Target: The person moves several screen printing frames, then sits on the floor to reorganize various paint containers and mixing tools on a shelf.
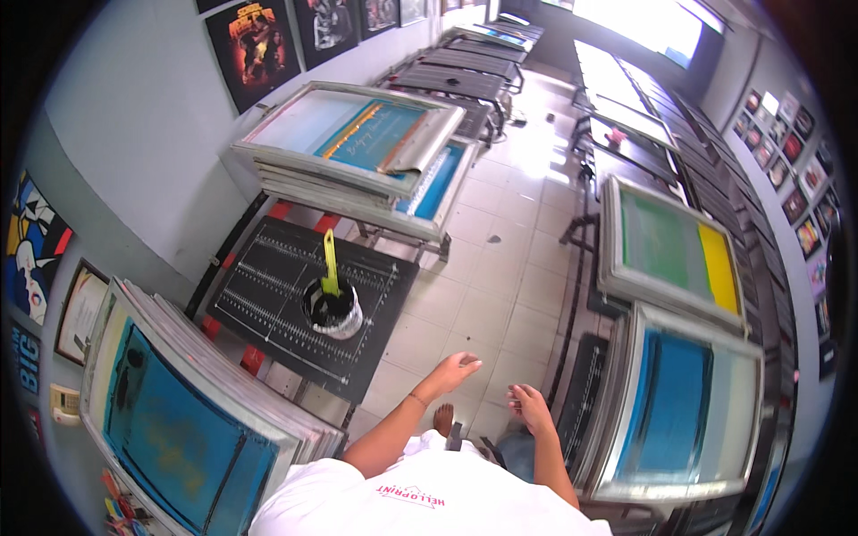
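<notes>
Both hands, left (pixel 456 364) and right (pixel 530 407), loose, holding nothing; nearest ink tub (pixel 332 308) probably heavy, slippery: best gripped round its wall.

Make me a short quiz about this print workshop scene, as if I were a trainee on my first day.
1. True or false: the left hand is holding the ink pot.
2. What stands upright in the ink pot on the black platen?
A. a paintbrush
B. a yellow-green spatula
C. a red roller
3. Fill in the gap: the framed screen to the person's right shows green and ____ areas.

Key
1. False: both the left hand and the right hand are open and empty, held over the tiled floor.
2. B: the yellow-green spatula.
3. Yellow.
</notes>
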